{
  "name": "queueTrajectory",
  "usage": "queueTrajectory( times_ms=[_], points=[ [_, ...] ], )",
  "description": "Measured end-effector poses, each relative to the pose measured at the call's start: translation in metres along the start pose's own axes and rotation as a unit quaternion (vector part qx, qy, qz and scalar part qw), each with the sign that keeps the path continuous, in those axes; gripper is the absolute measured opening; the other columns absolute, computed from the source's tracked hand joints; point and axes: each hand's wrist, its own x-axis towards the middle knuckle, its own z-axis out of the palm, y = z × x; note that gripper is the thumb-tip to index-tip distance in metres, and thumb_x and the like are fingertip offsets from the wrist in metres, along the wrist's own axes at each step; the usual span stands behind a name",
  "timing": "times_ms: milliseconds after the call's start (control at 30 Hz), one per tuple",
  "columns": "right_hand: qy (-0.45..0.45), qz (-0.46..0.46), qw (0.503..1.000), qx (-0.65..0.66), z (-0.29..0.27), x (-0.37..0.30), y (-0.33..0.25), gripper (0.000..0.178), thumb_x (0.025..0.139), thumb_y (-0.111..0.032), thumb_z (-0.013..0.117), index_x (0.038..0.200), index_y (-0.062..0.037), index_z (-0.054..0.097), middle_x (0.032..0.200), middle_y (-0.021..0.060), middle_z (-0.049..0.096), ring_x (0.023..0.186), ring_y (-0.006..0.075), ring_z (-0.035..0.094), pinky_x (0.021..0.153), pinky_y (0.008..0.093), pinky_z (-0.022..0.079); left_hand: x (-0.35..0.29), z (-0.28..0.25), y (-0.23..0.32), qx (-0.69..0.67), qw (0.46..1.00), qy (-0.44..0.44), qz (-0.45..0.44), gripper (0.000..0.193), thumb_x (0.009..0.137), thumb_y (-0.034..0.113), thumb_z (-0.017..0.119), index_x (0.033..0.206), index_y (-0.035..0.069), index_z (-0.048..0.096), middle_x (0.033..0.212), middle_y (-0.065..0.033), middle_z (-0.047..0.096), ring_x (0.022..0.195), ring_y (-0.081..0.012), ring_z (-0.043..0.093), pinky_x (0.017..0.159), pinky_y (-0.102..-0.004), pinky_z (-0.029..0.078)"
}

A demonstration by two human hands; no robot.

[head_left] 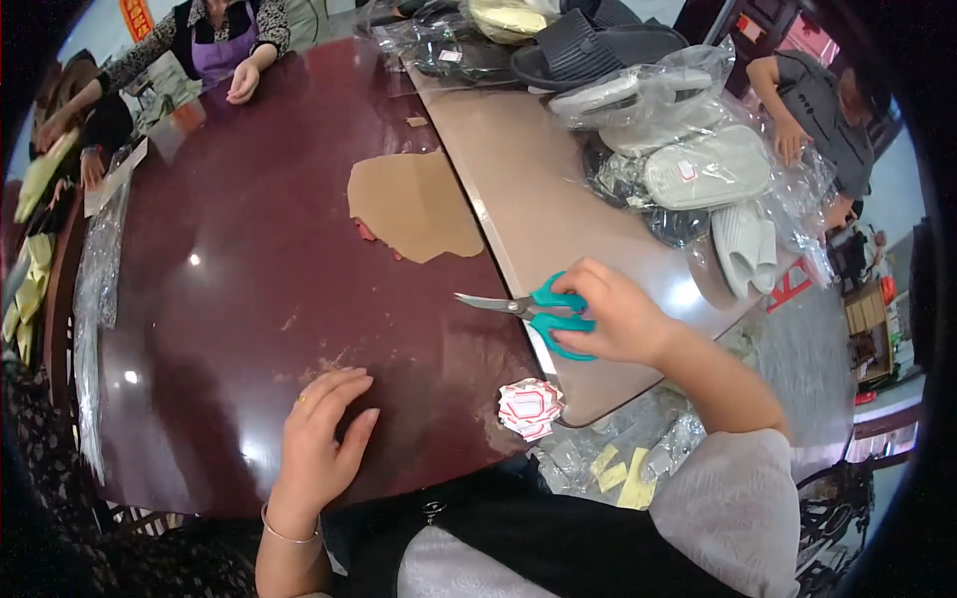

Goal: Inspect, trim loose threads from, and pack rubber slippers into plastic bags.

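My right hand (626, 321) holds a pair of scissors with teal handles (516, 306) above the seam between the dark red table and the lighter board. Its curved blades look nearly closed and point left, with nothing visible between them. My left hand (324, 434) rests on the dark red table (229, 329), fingers stretched out and holding nothing. Brown crumbs lie just beyond its fingertips. Near the front edge, below the scissors, sits a small pile of red-and-white labels (529, 410). Farther off lies a flat, irregular piece of brown cardboard (414, 204) with a red scrap (365, 230) at its edge.
Bagged slippers (708, 167) are heaped on the light board (528, 169) at the far right, a dark pair (598, 52) among them. Clear plastic (100, 259) runs along the left edge. People sit at the far left and stand at the right. Plastic bags lie below the near edge.
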Motion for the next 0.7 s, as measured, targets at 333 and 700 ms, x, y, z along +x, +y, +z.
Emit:
queueTrajectory(
  times_ms=[333,700],
  points=[
    [-0.004,0.025,0.996,-0.089,0.014,0.035,0.036,0.04,0.072,-0.024,0.068,0.102,-0.0037,0.051,0.095,0.0163,0.057,0.09,0.0337,0.056,0.076,0.0397,0.047,0.013,0.006,0.013,-0.015,0.997,-0.061,0.054,0.028,0.072,0.003,0.066,0.099,0.001,0.06,0.106,-0.0152,0.061,0.102,-0.0325,0.057,0.088,-0.0378,0.044],
    [0.261,-0.096,0.876,-0.395,-0.116,0.084,0.03,0.047,0.062,-0.013,0.072,0.102,-0.0046,0.048,0.096,0.0136,0.057,0.095,0.0318,0.056,0.075,0.0387,0.047,0.011,0.004,0.004,-0.026,0.996,-0.058,0.068,0.027,0.071,0.005,0.067,0.097,0.002,0.062,0.105,-0.0124,0.061,0.101,-0.0307,0.057,0.087,-0.0379,0.045]
  ],
)
